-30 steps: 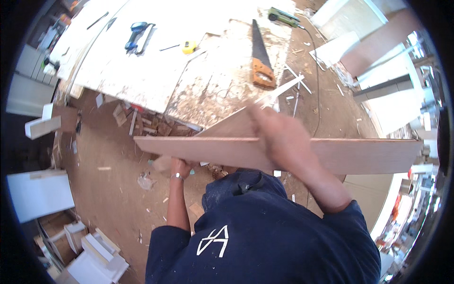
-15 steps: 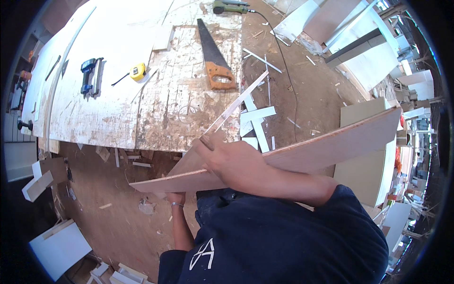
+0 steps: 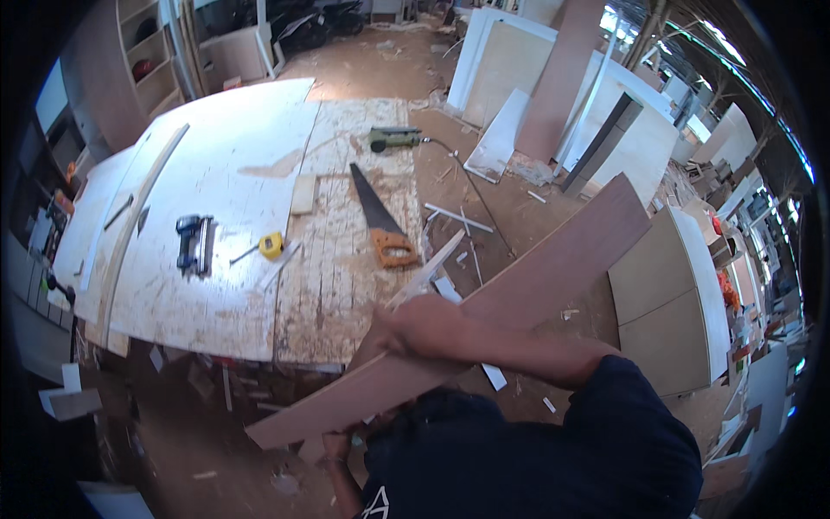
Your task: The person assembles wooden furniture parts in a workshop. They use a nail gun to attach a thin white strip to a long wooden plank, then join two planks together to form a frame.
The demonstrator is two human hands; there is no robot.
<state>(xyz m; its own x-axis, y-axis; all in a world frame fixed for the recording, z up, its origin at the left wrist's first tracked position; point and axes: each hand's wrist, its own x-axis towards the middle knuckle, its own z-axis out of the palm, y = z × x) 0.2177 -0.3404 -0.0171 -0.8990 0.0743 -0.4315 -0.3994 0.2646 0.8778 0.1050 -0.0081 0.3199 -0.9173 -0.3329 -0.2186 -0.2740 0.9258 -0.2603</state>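
Note:
A long reddish-brown wooden board [image 3: 553, 251] slants across my front, its far end raised toward the right. A second, narrower wooden piece [image 3: 437, 258] crosses behind it, with its tip over the bench edge. My right hand [image 3: 424, 325] is closed over the place where the two cross, fingers bent round the wood. Below the long board's lower end, my left hand [image 3: 336, 445] is closed on the wood from underneath; its fingertips are partly hidden. On the bench ahead lie a handsaw [image 3: 385, 227] with an orange handle and a yellow tape measure [image 3: 271, 246].
The worktable [image 3: 324, 303] has a worn, stained surface. On it lie a blue-and-grey clamp-like tool [image 3: 195, 246], a long wooden strip [image 3: 138, 227] and a green power tool [image 3: 395, 138] with a cord. Offcuts litter the floor. A beige cabinet [image 3: 661, 298] stands at right, panels [image 3: 506, 73] behind.
The view has tipped up, showing more of the room beyond the bench. The long board has tilted more steeply, showing more of its broad face. Both hands keep their hold.

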